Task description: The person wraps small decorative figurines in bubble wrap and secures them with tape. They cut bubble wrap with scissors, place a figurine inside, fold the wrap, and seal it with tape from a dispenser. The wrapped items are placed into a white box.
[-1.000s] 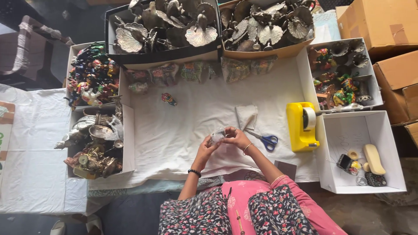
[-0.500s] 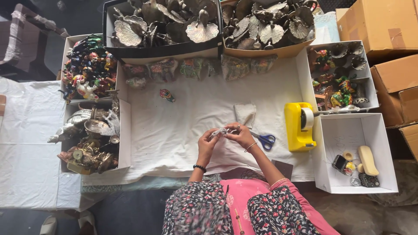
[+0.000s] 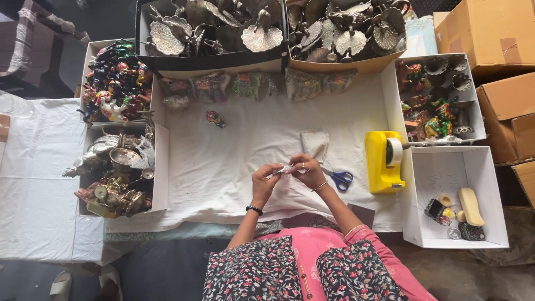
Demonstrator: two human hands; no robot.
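My left hand (image 3: 264,182) and my right hand (image 3: 307,170) meet over the white cloth (image 3: 223,167), both pinching a small clear-wrapped item (image 3: 287,168) between the fingertips. What is inside the wrap is too small to tell. A folded white cloth piece (image 3: 315,144) lies just beyond my right hand. Blue-handled scissors (image 3: 339,178) rest to the right of my right wrist. A yellow tape dispenser (image 3: 384,161) stands further right.
Boxes ring the cloth: painted figurines (image 3: 114,83) and metal pieces (image 3: 111,173) at left, silver leaf-shaped trays (image 3: 212,28) at the back, figurines (image 3: 432,95) at right, a white box with small items (image 3: 457,206) at near right. A small painted figurine (image 3: 214,118) lies loose.
My hands have stayed together on the small wrapped item, fingers shifting slightly around it. The view has drifted a little.
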